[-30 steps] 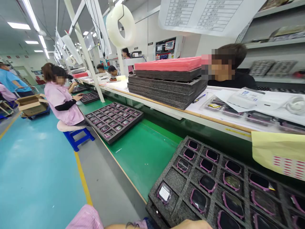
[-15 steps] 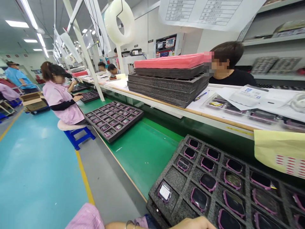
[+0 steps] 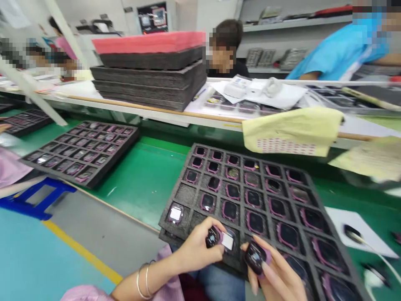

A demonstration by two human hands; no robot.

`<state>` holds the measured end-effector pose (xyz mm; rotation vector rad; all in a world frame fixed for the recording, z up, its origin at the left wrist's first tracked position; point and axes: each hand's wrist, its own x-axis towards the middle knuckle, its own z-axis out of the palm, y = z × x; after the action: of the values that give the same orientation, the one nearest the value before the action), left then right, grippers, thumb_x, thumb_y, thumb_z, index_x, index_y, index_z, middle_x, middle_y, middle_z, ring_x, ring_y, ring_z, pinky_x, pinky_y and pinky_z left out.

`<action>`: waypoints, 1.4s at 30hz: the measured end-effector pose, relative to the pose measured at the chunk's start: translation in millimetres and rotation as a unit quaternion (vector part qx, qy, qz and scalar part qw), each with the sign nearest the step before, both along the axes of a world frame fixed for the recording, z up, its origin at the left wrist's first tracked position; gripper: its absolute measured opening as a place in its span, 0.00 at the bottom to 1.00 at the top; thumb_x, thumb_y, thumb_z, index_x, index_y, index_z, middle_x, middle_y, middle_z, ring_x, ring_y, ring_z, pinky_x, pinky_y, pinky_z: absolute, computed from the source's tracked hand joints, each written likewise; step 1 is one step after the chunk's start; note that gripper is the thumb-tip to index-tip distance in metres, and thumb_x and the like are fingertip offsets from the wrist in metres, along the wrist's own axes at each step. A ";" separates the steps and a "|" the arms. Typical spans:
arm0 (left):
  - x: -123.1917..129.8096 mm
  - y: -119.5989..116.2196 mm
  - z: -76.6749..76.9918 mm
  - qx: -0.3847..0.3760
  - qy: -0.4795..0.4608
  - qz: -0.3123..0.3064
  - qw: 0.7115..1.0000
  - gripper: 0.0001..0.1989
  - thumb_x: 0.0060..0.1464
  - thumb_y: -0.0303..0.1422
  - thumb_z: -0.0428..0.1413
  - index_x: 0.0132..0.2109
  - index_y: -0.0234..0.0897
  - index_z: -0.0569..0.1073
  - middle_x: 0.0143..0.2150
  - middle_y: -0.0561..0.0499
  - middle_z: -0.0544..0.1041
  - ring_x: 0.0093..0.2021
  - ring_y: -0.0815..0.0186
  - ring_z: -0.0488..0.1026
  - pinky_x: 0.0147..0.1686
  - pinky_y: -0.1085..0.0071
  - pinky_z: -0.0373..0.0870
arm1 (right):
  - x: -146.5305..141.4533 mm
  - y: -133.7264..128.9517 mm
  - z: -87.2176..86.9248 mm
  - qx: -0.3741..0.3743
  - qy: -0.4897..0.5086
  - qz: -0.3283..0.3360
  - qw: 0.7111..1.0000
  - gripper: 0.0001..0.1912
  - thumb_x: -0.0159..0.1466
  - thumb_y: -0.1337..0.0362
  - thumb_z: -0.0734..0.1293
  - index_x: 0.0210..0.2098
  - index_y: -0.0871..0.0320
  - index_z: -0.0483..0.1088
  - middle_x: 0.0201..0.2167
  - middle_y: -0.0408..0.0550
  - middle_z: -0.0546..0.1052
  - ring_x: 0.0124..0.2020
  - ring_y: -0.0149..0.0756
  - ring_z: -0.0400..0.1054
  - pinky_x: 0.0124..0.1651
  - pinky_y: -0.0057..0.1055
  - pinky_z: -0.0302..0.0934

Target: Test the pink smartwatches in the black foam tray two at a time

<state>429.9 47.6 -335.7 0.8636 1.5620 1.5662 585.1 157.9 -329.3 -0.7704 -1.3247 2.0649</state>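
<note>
My left hand point(image 3: 200, 244), with bracelets on the wrist, pinches a purple-rimmed smartwatch body point(image 3: 213, 237) whose dark side shows. Over the near edge of the black foam tray point(image 3: 184, 193), my right hand point(image 3: 277, 274) grips a second smartwatch body point(image 3: 255, 256), its dark face tilted toward me. Just right of my left fingers, a smartwatch body with a white label point(image 3: 228, 241) shows close to the tray's front edge; whether my fingers touch it I cannot tell. Another white-labelled body point(image 3: 176, 213) lies in the tray's left column. Dark-screened bodies sit in most other pockets.
A second foam tray point(image 3: 94, 177) lies to the left on the green bench point(image 3: 140, 167). Above stands a shelf with stacked foam trays under a pink sheet point(image 3: 150, 44). A yellow paper point(image 3: 291, 129) hangs from its edge. At right are a white cable point(image 3: 380, 255) and a person's blue sleeve point(image 3: 332, 50).
The view has swung right and down. Both my hands are now over the near tray, each with a smartwatch body; before, only one hand showed at the bottom edge. A person in blue appears at right.
</note>
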 end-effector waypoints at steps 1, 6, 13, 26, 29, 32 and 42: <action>1.2 -1.1 -0.1 -0.004 -0.002 0.002 1.000 0.17 0.44 0.20 0.53 0.44 0.36 0.68 0.33 0.56 0.66 0.34 0.70 0.64 0.37 0.75 0.62 | -2.2 -2.6 1.5 -0.009 0.020 0.002 1.000 0.18 0.60 0.59 0.71 0.49 0.54 0.73 0.43 0.55 0.77 0.18 0.31 0.66 0.22 0.32 0.63; 6.3 -2.8 -5.4 -0.029 -0.007 -0.007 1.000 0.15 0.46 0.20 0.52 0.42 0.37 0.67 0.33 0.56 0.66 0.29 0.72 0.64 0.31 0.77 0.62 | -0.8 -2.9 -6.6 -0.010 0.062 0.038 0.997 0.18 0.61 0.62 0.70 0.50 0.55 0.73 0.40 0.54 0.77 0.18 0.29 0.67 0.20 0.27 0.61; 8.9 -6.9 -7.1 -0.058 -0.027 -0.005 0.998 0.12 0.49 0.26 0.54 0.43 0.37 0.67 0.30 0.57 0.66 0.20 0.76 0.60 0.20 0.79 0.61 | 0.0 -2.6 -11.3 -0.019 0.095 0.047 0.994 0.19 0.60 0.63 0.71 0.51 0.56 0.73 0.38 0.52 0.77 0.19 0.30 0.68 0.18 0.25 0.61; 21.0 -12.0 -12.7 -0.068 -0.082 0.044 0.993 0.29 0.45 0.47 0.63 0.51 0.39 0.66 0.16 0.61 0.66 0.13 0.74 0.59 0.13 0.80 0.58 | 4.8 -4.2 -14.7 -0.053 0.149 0.066 0.985 0.27 0.57 0.61 0.74 0.53 0.63 0.70 0.37 0.56 0.78 0.17 0.30 0.71 0.17 0.23 0.65; 22.0 -5.0 -12.5 -0.036 -0.109 0.050 0.992 0.34 0.42 0.46 0.65 0.55 0.38 0.67 0.24 0.55 0.73 0.18 0.70 0.66 0.17 0.77 0.66 | 2.2 -1.1 -13.4 -0.048 0.148 0.102 0.982 0.29 0.58 0.59 0.73 0.56 0.62 0.67 0.39 0.56 0.78 0.20 0.30 0.72 0.19 0.22 0.65; 21.3 -0.8 -17.4 -0.017 -0.141 0.048 0.989 0.32 0.44 0.46 0.64 0.55 0.38 0.68 0.36 0.48 0.78 0.25 0.66 0.71 0.23 0.74 0.72 | 0.9 0.8 -14.9 -0.042 0.135 0.114 0.983 0.28 0.58 0.60 0.73 0.55 0.60 0.66 0.41 0.55 0.76 0.21 0.29 0.72 0.19 0.21 0.64; 8.3 -9.3 -19.0 -0.001 -0.180 -0.054 0.982 0.25 0.56 0.37 0.56 0.59 0.40 0.65 0.54 0.42 0.72 0.42 0.60 0.75 0.35 0.69 0.76 | 1.3 -5.6 -11.8 -0.003 0.095 0.075 0.993 0.32 0.60 0.66 0.71 0.61 0.55 0.60 0.45 0.53 0.75 0.26 0.29 0.72 0.24 0.22 0.66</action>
<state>438.2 38.3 -354.6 0.6114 1.2383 1.5417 586.4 152.3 -341.0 -0.4750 -1.3033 2.1993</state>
